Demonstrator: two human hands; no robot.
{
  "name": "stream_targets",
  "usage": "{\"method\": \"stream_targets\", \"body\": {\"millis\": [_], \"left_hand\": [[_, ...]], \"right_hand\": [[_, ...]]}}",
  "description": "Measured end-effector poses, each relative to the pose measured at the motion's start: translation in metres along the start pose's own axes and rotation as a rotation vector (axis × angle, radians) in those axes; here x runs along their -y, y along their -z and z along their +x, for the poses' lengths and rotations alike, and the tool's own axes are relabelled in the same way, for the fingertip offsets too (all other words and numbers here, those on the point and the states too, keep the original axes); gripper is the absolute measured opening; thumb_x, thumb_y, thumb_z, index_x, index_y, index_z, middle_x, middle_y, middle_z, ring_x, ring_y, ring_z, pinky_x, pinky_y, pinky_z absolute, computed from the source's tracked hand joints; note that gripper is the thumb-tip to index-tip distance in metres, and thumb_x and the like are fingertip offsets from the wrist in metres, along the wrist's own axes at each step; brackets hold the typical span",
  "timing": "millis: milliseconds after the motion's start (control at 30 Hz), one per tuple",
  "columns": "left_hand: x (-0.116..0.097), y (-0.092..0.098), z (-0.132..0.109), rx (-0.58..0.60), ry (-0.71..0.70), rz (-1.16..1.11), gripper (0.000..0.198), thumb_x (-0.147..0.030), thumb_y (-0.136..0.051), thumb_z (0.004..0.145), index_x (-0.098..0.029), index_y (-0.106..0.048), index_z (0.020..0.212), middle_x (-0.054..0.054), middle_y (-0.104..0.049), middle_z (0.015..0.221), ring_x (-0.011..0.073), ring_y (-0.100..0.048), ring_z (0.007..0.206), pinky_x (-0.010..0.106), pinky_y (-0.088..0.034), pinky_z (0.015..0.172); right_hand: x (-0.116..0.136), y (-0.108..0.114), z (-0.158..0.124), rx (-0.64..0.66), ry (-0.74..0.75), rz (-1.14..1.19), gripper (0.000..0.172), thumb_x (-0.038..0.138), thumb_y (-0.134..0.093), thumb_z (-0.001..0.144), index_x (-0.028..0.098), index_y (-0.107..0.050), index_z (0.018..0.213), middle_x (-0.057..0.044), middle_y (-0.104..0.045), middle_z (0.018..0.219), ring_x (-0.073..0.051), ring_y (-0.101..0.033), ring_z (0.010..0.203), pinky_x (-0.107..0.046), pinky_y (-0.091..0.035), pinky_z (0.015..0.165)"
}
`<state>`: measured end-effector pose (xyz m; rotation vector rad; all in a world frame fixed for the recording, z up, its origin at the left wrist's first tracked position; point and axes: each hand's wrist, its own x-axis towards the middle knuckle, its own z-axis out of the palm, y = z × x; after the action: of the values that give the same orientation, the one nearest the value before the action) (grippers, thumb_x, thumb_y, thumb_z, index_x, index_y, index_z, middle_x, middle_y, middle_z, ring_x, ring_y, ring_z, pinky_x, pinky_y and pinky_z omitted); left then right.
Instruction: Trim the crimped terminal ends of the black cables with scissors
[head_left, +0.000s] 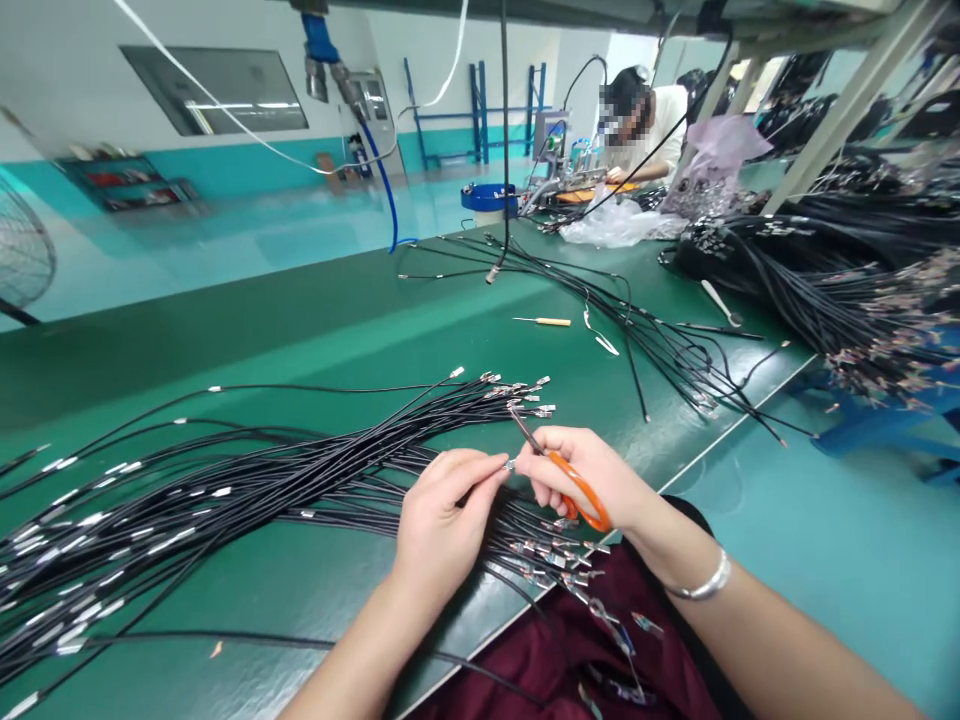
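Observation:
My left hand pinches a small metal cable end between thumb and fingertips. Orange-handled scissors sit in my right hand, their blades pointing up and to the left. The right thumb and forefinger come close to the same cable end; whether they touch it I cannot tell. Behind my hands lies a bundle of black cables with metal connectors at its right end. More cable ends show below my right hand, at the table edge and over my lap.
The green table also bears a yellow-handled pick, loose black cables and a white-handled tool. A large cable heap lies at right. A black cable hangs down overhead. Beyond, a person works near plastic bags.

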<state>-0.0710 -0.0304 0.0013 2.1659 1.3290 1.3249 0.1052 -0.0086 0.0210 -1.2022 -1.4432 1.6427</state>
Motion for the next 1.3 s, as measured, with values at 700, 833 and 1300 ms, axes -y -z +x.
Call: {"method": "stream_targets", "body": {"millis": [700, 833, 1300], "left_hand": [[-0.001, -0.005, -0.005, -0.058, 0.004, -0.016, 0.009, -0.017, -0.068, 0.078, -0.018, -0.074, 0.085, 0.004, -0.073, 0.081, 0.0155, -0.068, 0.076, 0.028, -0.056, 0.075], [-0.002, -0.004, -0.004, -0.051, 0.039, -0.017, 0.010, -0.017, -0.068, 0.078, -0.020, -0.075, 0.085, 0.003, -0.077, 0.085, 0.0188, -0.070, 0.083, 0.034, -0.056, 0.083], [-0.002, 0.009, -0.006, -0.003, -0.034, -0.060, 0.014, -0.014, -0.062, 0.082, -0.024, -0.071, 0.085, 0.001, -0.073, 0.086, 0.0172, -0.066, 0.088, 0.044, -0.045, 0.099]], "right_hand": [[-0.006, -0.003, -0.002, 0.015, 0.002, 0.057, 0.021, 0.034, -0.067, 0.075, 0.017, -0.054, 0.073, 0.007, -0.054, 0.050, -0.004, -0.044, 0.039, -0.014, -0.039, 0.039], [-0.006, -0.005, -0.001, -0.015, -0.004, 0.091, 0.025, 0.038, -0.067, 0.074, 0.017, -0.053, 0.073, 0.007, -0.052, 0.049, -0.004, -0.043, 0.037, -0.014, -0.037, 0.037], [-0.010, -0.009, -0.008, -0.049, 0.021, 0.122, 0.026, 0.040, -0.067, 0.075, 0.017, -0.054, 0.075, 0.006, -0.055, 0.051, -0.005, -0.045, 0.040, -0.015, -0.039, 0.040]]}}
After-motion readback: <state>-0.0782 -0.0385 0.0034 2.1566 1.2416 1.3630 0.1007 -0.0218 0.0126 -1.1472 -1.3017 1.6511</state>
